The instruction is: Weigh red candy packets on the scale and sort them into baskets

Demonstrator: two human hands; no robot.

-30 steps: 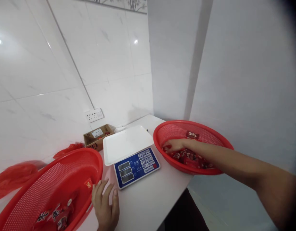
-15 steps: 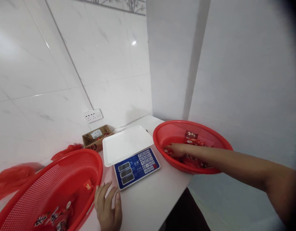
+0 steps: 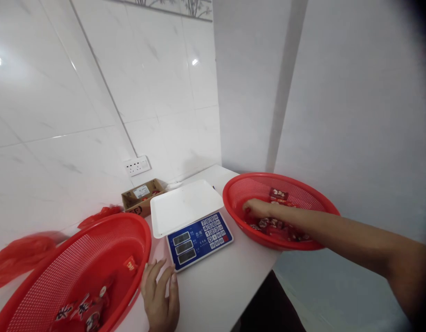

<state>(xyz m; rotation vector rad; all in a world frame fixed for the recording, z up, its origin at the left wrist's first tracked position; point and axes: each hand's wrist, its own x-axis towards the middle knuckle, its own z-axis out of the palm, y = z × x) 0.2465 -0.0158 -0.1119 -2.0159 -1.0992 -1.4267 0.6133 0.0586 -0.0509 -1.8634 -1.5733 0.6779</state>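
Note:
My right hand (image 3: 256,208) reaches into the red mesh basket (image 3: 299,186) on the right and rests among several small red packets (image 3: 275,225); its fingers curl down into the pile, and what they hold is hidden. My left hand (image 3: 160,295) lies flat on the white counter with fingers spread, touching the rim of the red mesh basket (image 3: 78,258) on the left. That basket holds a few red packets (image 3: 83,311) near its front. A digital scale (image 3: 190,221) with a white pan and blue keypad stands between the two baskets.
A small open cardboard box (image 3: 140,196) sits behind the scale by the tiled wall, under a wall socket (image 3: 137,165). Crumpled red plastic bags (image 3: 22,253) lie at the far left. The counter edge (image 3: 257,286) drops off at the front right.
My right hand has shifted slightly within the right basket, fingers digging into the packets. My left hand stays on the counter by the left basket.

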